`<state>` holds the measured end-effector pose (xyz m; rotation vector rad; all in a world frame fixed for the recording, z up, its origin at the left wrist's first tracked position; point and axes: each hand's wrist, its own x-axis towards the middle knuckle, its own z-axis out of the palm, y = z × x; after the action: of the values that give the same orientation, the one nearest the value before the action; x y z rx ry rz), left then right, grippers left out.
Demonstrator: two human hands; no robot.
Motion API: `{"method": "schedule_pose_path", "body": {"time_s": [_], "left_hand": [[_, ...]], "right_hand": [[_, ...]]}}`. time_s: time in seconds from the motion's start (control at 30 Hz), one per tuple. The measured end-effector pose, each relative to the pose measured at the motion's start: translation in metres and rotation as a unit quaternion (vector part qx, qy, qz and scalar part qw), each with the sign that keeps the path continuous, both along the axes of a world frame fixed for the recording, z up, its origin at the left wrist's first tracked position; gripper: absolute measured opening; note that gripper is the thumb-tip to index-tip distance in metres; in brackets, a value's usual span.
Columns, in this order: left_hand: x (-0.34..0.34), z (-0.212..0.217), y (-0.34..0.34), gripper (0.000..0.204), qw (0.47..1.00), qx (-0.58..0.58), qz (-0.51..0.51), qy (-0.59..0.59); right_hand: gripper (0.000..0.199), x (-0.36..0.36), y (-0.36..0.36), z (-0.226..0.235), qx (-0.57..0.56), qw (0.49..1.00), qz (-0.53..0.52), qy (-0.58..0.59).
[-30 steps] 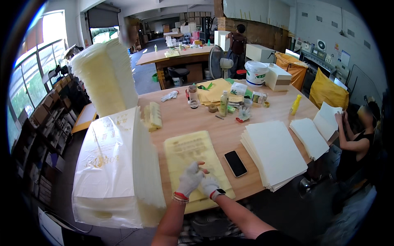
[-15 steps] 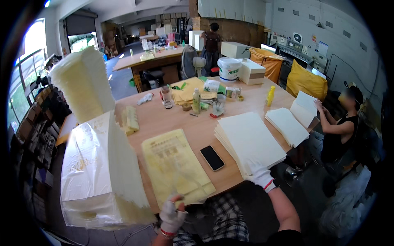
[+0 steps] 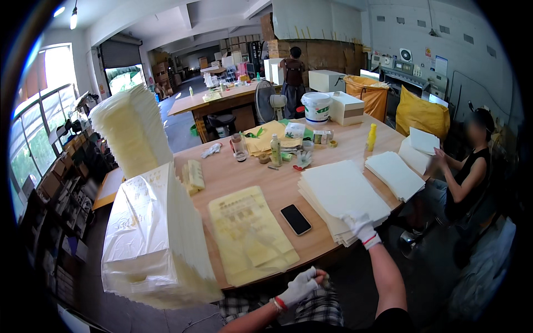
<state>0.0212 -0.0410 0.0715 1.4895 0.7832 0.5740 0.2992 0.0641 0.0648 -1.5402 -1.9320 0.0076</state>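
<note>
My right hand (image 3: 362, 228), in a white glove, rests at the near corner of a fanned stack of white sheets (image 3: 347, 191), fingers stretched over the top sheet. Above my lap, off the table's near edge, is my left hand (image 3: 302, 286), in a white glove with bare fingertips. Its fingers are curled; whether something small is between them is hidden. Pale yellow printed plastic bags (image 3: 250, 236) lie flat in front of me, with a black phone (image 3: 295, 220) between them and the white stack.
A tall wrapped bundle of bags (image 3: 139, 222) and another stack (image 3: 130, 130) stand at left. Farther back are a bottle (image 3: 275, 150), tape, papers and a white bucket (image 3: 316, 108). At right, a co-worker handles white sheets by a second pile (image 3: 394, 175).
My left hand has moved right, from the near edge of the yellow bags to above my lap. My right hand stays at the white stack's corner. The view has shifted slightly.
</note>
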Motion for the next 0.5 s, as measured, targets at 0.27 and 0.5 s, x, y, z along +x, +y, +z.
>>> {"method": "schedule_pose_path", "body": {"time_s": [0.27, 0.5], "left_hand": [[-0.035, -0.037, 0.019, 0.053, 0.972, -0.188, 0.044, -0.135], [-0.044, -0.026, -0.01, 0.078, 0.934, 0.232, 0.002, 0.271]], "right_hand": [[0.03, -0.083, -0.13, 0.056, -0.175, 0.944, 0.234, 0.156], [0.039, -0.115, -0.133, -0.038, -0.229, 0.715, 0.071, 0.656]]}}
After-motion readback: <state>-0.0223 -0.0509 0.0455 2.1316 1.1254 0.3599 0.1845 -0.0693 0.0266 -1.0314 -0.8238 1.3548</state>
